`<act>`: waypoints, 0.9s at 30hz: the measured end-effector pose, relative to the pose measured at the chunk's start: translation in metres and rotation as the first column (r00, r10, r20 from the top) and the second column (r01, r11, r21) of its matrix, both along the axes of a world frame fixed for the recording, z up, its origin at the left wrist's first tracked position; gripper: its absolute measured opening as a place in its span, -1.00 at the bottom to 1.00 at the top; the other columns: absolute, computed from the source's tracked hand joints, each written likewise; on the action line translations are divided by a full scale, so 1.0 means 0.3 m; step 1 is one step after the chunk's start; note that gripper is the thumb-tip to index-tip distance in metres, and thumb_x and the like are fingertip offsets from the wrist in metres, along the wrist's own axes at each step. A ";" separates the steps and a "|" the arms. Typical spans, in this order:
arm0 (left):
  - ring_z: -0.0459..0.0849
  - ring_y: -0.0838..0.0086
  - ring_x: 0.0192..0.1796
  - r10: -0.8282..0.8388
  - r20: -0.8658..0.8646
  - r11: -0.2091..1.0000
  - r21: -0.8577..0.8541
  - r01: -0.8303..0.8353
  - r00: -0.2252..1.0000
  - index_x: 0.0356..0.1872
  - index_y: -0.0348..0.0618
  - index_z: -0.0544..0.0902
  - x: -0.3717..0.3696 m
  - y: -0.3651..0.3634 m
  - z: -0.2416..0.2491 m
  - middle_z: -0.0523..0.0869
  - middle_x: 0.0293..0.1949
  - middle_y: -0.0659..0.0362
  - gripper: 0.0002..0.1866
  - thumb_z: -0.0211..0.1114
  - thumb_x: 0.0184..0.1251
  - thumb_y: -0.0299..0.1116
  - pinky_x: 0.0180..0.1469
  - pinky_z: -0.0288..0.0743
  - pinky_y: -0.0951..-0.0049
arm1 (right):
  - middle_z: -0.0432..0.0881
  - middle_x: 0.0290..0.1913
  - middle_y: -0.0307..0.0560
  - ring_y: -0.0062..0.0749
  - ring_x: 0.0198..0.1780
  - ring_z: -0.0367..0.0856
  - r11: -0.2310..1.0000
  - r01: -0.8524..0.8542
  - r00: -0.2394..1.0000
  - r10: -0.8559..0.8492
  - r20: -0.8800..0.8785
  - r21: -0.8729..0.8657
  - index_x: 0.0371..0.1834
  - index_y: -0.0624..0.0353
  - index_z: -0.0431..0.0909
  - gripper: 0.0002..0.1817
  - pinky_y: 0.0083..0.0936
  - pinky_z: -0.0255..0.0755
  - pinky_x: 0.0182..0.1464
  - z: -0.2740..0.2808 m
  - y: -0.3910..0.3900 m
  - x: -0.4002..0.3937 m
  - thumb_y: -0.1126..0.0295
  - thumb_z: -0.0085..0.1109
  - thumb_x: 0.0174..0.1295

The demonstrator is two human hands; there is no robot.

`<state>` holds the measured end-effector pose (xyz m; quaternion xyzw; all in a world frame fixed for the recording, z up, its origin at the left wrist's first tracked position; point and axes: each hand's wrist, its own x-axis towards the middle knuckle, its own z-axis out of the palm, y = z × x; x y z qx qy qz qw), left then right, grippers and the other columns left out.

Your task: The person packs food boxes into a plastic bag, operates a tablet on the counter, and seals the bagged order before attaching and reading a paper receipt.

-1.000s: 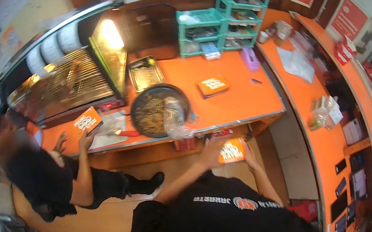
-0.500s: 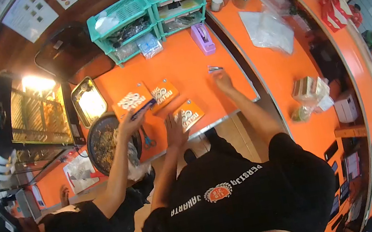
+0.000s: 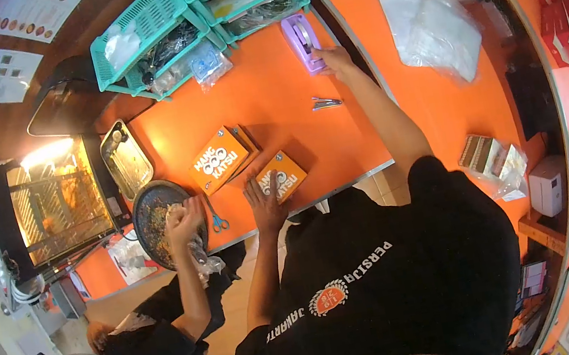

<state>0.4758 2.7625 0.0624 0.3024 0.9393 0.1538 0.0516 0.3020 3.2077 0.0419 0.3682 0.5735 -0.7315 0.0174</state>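
Note:
My left hand (image 3: 266, 203) lies with fingers stretched over an orange printed box (image 3: 290, 176) near the table's front edge. My right hand (image 3: 334, 62) reaches forward to the front end of a purple tape dispenser (image 3: 297, 38). Its fingers are closed at that end; any strip of tape between them is too small to see. Just below that hand, a small stapler (image 3: 326, 102) lies on the orange table (image 3: 338, 140). Left of my left hand, another orange box (image 3: 219, 157) rests over a further one, slightly out of line.
A co-worker's hand (image 3: 183, 223) is over a round dark pan (image 3: 145, 201) of food. Scissors (image 3: 219, 222) lie beside it. Teal tiered baskets (image 3: 145, 43) stand at the back, a metal tray (image 3: 128, 162) and lit display warmer (image 3: 60, 207) at left. Plastic bags (image 3: 433, 28) lie right.
My right hand has left the stapler area and moved forward to the tape dispenser. My left hand has come onto the nearest box. The co-worker's hand has moved from the boxes to the pan.

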 end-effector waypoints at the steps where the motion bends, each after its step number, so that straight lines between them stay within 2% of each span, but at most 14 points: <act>1: 0.04 -0.43 0.61 0.015 -0.007 1.000 -0.021 -0.015 1.000 0.64 0.21 0.29 0.002 0.008 0.001 0.09 0.56 -0.43 -0.03 0.53 0.20 0.07 0.56 -0.03 -0.44 | 0.81 -0.12 -0.08 -0.29 -0.03 0.81 1.000 -0.016 1.000 0.016 0.001 0.003 -0.02 0.17 0.74 -0.71 -0.16 0.72 -0.03 0.006 -0.006 0.032 0.20 0.43 0.37; 4: 0.02 -0.43 0.62 0.067 0.012 0.998 -0.008 -0.067 0.998 0.65 0.23 0.26 0.014 0.027 0.005 0.09 0.56 -0.44 -0.04 0.50 0.23 0.09 0.57 -0.04 -0.42 | 0.76 0.15 -0.08 -0.39 0.24 0.68 1.000 0.001 0.995 -0.002 -0.099 -0.005 -0.13 0.21 0.77 -0.77 -0.22 0.57 0.24 -0.042 -0.022 0.124 0.26 0.45 0.36; 6: 0.02 -0.42 0.62 0.076 -0.006 0.997 0.002 -0.076 0.997 0.65 0.23 0.27 0.025 0.034 0.001 0.09 0.56 -0.44 -0.05 0.48 0.26 0.12 0.57 -0.04 -0.41 | 0.63 0.39 -0.13 -0.47 0.37 0.56 0.949 0.029 0.917 0.100 -0.386 0.314 -0.26 0.28 0.78 -0.75 -0.35 0.43 0.35 -0.116 -0.050 0.177 0.27 0.42 0.39; 10: 0.08 -0.41 0.58 0.091 -0.016 0.996 -0.022 -0.091 0.996 0.63 0.17 0.29 0.017 0.038 -0.013 0.14 0.53 -0.44 -0.05 0.47 0.25 0.18 0.55 0.00 -0.42 | 0.48 0.54 -0.14 -0.44 0.29 0.64 0.911 0.032 0.926 0.128 -0.356 0.411 -0.39 0.34 0.75 -0.69 -0.36 0.49 0.27 -0.113 -0.062 0.192 0.28 0.39 0.41; 13: 0.14 -0.39 0.55 0.077 -0.017 0.997 -0.022 -0.077 0.997 0.62 0.15 0.31 0.019 0.028 -0.005 0.18 0.50 -0.44 -0.03 0.48 0.22 0.22 0.51 0.04 -0.42 | 0.59 0.46 -0.09 -0.35 0.17 0.74 0.923 0.088 0.933 0.056 -0.356 0.375 -0.41 0.34 0.75 -0.70 -0.36 0.54 0.17 -0.137 -0.061 0.194 0.30 0.41 0.37; 15: 0.27 -0.33 0.44 0.074 -0.048 0.996 -0.039 -0.076 0.996 0.58 0.11 0.36 0.002 0.043 0.015 0.29 0.43 -0.42 -0.02 0.48 0.18 0.28 0.40 0.17 -0.36 | 0.80 0.12 -0.01 -0.29 -0.07 0.82 0.796 0.081 0.949 0.122 -0.290 0.600 -0.44 0.28 0.76 -0.64 -0.30 0.60 -0.01 -0.214 -0.036 0.164 0.18 0.42 0.33; 16: 0.27 -0.33 0.44 0.079 -0.044 0.996 -0.038 -0.080 0.996 0.58 0.11 0.36 0.003 0.049 0.015 0.29 0.43 -0.42 -0.02 0.48 0.18 0.28 0.40 0.17 -0.36 | 0.80 0.12 -0.01 -0.29 -0.07 0.82 0.795 0.075 0.950 0.127 -0.286 0.602 -0.44 0.28 0.76 -0.64 -0.30 0.60 -0.01 -0.159 -0.039 0.168 0.18 0.42 0.33; 18: 0.35 -0.26 0.35 0.110 -0.131 0.994 -0.013 -0.113 0.985 0.55 0.07 0.40 -0.008 0.066 0.012 0.35 0.35 -0.40 -0.03 0.47 0.16 0.31 0.32 0.24 -0.27 | 0.83 -0.30 -0.01 -0.25 -0.28 0.80 0.515 -0.236 0.971 0.149 0.185 0.824 -0.47 0.21 0.77 -0.57 -0.23 0.58 -0.16 -0.037 -0.024 0.145 0.02 0.38 0.31; 19: 0.39 -0.21 0.27 0.111 -0.185 0.994 0.025 -0.108 0.976 0.54 0.05 0.41 -0.013 0.074 0.009 0.38 0.30 -0.39 -0.03 0.45 0.17 0.33 0.25 0.26 -0.20 | 0.83 -0.30 -0.01 -0.25 -0.28 0.80 0.510 -0.240 0.970 0.156 0.185 0.826 -0.47 0.21 0.77 -0.57 -0.23 0.58 -0.16 -0.028 -0.018 0.143 0.02 0.38 0.31; 21: 0.39 -0.23 0.26 0.146 -0.202 0.989 0.039 -0.140 0.968 0.53 0.02 0.42 -0.017 0.087 -0.008 0.39 0.28 -0.39 -0.05 0.43 0.21 0.32 0.25 0.26 -0.19 | 0.77 -0.47 -0.03 -0.22 -0.39 0.77 0.307 -0.348 0.936 0.172 0.308 0.886 -0.48 0.14 0.79 -0.51 -0.19 0.57 -0.24 -0.024 -0.021 0.167 -0.11 0.34 0.29; 22: 0.39 -0.25 0.25 0.180 -0.222 0.984 0.054 -0.173 0.958 0.53 0.00 0.43 -0.016 0.092 -0.020 0.40 0.26 -0.39 -0.07 0.42 0.25 0.32 0.25 0.26 -0.19 | 0.77 -0.47 -0.03 -0.22 -0.39 0.77 0.295 -0.370 0.926 0.200 0.321 0.881 -0.48 0.14 0.79 -0.51 -0.19 0.57 -0.24 0.002 -0.061 0.178 -0.11 0.34 0.29; 24: 0.39 -0.26 0.25 0.235 -0.219 0.972 0.053 -0.229 0.947 0.55 0.03 0.41 -0.007 0.095 -0.046 0.39 0.29 -0.40 -0.09 0.42 0.27 0.28 0.25 0.26 -0.19 | 0.78 -0.46 -0.09 -0.32 -0.39 0.75 0.423 -0.584 0.737 0.633 0.235 0.693 -0.47 0.11 0.82 -0.46 -0.24 0.55 -0.27 0.034 -0.159 0.260 -0.19 0.32 0.30; 26: 0.39 -0.26 0.26 0.239 -0.245 0.971 0.065 -0.230 0.940 0.59 0.11 0.37 -0.012 0.102 -0.034 0.36 0.36 -0.40 -0.10 0.44 0.28 0.22 0.25 0.26 -0.20 | 0.79 -0.46 -0.18 -0.46 -0.41 0.71 0.513 -0.681 0.612 0.791 0.020 0.522 -0.44 0.08 0.84 -0.45 -0.31 0.52 -0.30 -0.050 -0.330 0.375 -0.22 0.31 0.32; 27: 0.38 -0.24 0.28 0.246 -0.258 0.969 0.097 -0.228 0.934 0.62 0.18 0.33 -0.012 0.102 -0.033 0.34 0.41 -0.39 -0.06 0.47 0.23 0.19 0.26 0.26 -0.20 | 0.78 -0.47 -0.22 -0.50 -0.42 0.69 0.526 -0.763 0.600 0.792 0.110 0.375 -0.43 0.08 0.85 -0.46 -0.34 0.51 -0.30 0.046 -0.441 0.445 -0.20 0.32 0.34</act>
